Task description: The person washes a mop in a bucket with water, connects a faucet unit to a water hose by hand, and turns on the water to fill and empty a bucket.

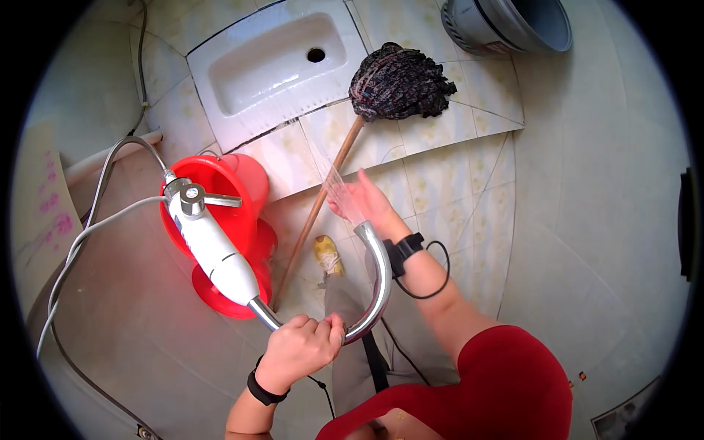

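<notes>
My left hand [304,346] is closed around the chrome spout of a white electric faucet [216,253], which is held tilted, with its lever and hoses at the upper left. Water [341,191] sprays from the spout's tip. Beyond that tip, my right hand [367,203] is in the spray, fingers stretched out and holding nothing. A mop [400,82] with a dark, wet-looking cloth head lies at the raised tiled step. Its wooden handle [315,209] slants down past my right hand, behind the spray, toward my feet.
A white squat toilet [282,66] is set into the tiled step [433,128]. Red plastic buckets [253,180] stand behind the faucet. At the upper right is a grey bucket [480,26]. Hoses [95,213] run along the left wall. My yellow shoe [328,253] is on the floor.
</notes>
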The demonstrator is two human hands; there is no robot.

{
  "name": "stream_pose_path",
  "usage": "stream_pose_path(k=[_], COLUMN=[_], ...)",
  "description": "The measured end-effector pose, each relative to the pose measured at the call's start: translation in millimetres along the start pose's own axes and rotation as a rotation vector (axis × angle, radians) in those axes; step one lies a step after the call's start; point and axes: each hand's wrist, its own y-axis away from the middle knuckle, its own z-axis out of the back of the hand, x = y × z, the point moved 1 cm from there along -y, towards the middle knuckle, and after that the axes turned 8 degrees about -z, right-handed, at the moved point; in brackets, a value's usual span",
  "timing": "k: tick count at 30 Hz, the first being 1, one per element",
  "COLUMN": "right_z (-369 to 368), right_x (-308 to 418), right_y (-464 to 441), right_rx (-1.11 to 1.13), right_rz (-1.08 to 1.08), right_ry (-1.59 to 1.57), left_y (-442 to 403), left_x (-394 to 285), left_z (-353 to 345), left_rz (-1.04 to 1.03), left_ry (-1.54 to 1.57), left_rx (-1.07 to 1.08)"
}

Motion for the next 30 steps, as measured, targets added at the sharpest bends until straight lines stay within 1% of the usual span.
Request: stream_pose_path(k=[1, 2, 3, 4, 5, 7, 8, 9, 10, 11, 12, 14, 15, 16, 18, 19, 20, 22, 24, 26, 28, 30], right_z=[-26, -46, -62, -74, -82, -96, -99, -96, -88, -80, -77, -80, -80, -76, -70, -77, -79, -75, -71, -72, -69, -58], right_x=[-1, -1, -2, -6, -14, -29, -35, -39, -47, -52, -56, -64, -68, -69, -71, -78, -81, -90, -103, -121, -132, -142], right_y=[30, 55, 78, 94, 104, 121, 125, 124, 125, 130, 138, 150, 151, 154, 161, 161, 160, 160, 170, 186, 215, 247], right_rx=[0.105, 0.112, 0.071, 0.03, 0.035, -0.207, -0.203, -0.349, -0.491, -0.476, -0.469, -0.454, -0.489, -0.484, -0.485, -0.465, -0.469, -0.552, -0.576, -0.606, -0.655, -0.659], right_rz=[-0.053, -0.052, -0.098, -0.147, -0.151, -0.075, -0.077, -0.054, -0.03, 0.004, 0.011, 0.189, 0.249, 0.259, 0.13, 0.18, 0.186, 0.289, 0.325, 0.36, 0.407, 0.409], right_ry=[0.033, 0.033, 0.088, 0.145, 0.149, 0.344, 0.343, 0.519, 0.689, 0.58, 0.583, 0.44, 0.391, 0.39, 0.554, 0.538, 0.538, 0.483, 0.45, 0.421, 0.398, 0.376], left_y=[1, 2, 3, 5, 6, 7, 5, 4, 3, 4, 6, 12, 12, 11, 5, 3, 3, 6, 11, 17, 12, 8], left_x=[-4, -6, -9, -13, -16, -21, -24, -28, -33, -38, -43, -44, -44, -43, -39, -34, -33, -37, -44, -54, -76, -107], left_z=[2, 1, -1, -3, -4, -7, -6, -4, -5, -8, -16, -24, -28, -30, -30, -32, -30, -27, -28, -26, -23, -21], left_rz=[-0.024, -0.024, -0.052, -0.077, -0.077, -0.085, -0.101, -0.116, -0.114, -0.13, -0.144, -0.154, -0.151, -0.151, -0.129, -0.13, -0.135, -0.14, -0.158, -0.203, -0.235, -0.27], left_ry=[-0.01, -0.016, -0.012, -0.008, 0.004, 0.028, 0.047, 0.049, 0.04, 0.042, 0.035, 0.043, 0.002, -0.041, -0.076, -0.037, -0.037, -0.03, -0.017, 0.026, 0.042, 0.066], left_rx=[0.057, 0.058, 0.053, 0.046, 0.074, 0.064, 0.049, 0.099, 0.099, 0.077, 0.05, 0.007, 0.0, -0.007, 0.013, -0.003, -0.006, 0.016, 0.003, 0.035, 0.018, 0.001])
